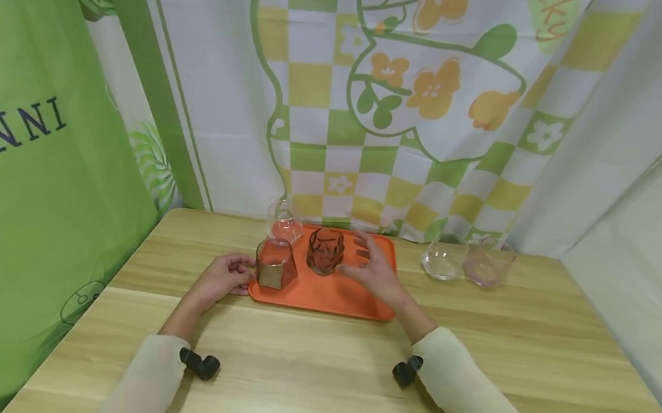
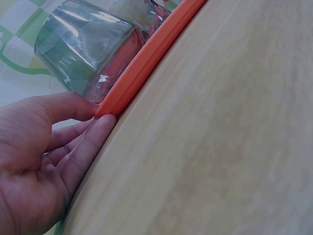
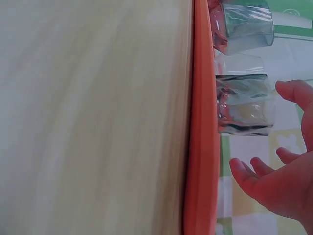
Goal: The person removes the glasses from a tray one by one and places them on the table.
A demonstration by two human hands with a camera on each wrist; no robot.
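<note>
An orange tray (image 1: 326,298) lies on the wooden table. At its left end my left hand (image 1: 223,281) pinches the rim; in the left wrist view, fingers of that hand (image 2: 54,147) lie on both sides of the tray's edge (image 2: 132,83). Close to them stands a smoky, straight-sided glass (image 1: 276,266). Mid-tray is a dark wavy glass (image 1: 325,253). My right hand (image 1: 377,274) hovers just right of it, fingers spread and holding nothing. In the right wrist view, a gap separates this hand (image 3: 281,181) from the wavy glass (image 3: 244,105).
A clear round glass (image 1: 284,224) stands at the tray's back left corner. To the right, on the table (image 1: 300,367), are a clear glass (image 1: 443,259) and a pinkish one (image 1: 488,264), side by side. A patterned curtain (image 1: 369,121) hangs behind the table's back edge.
</note>
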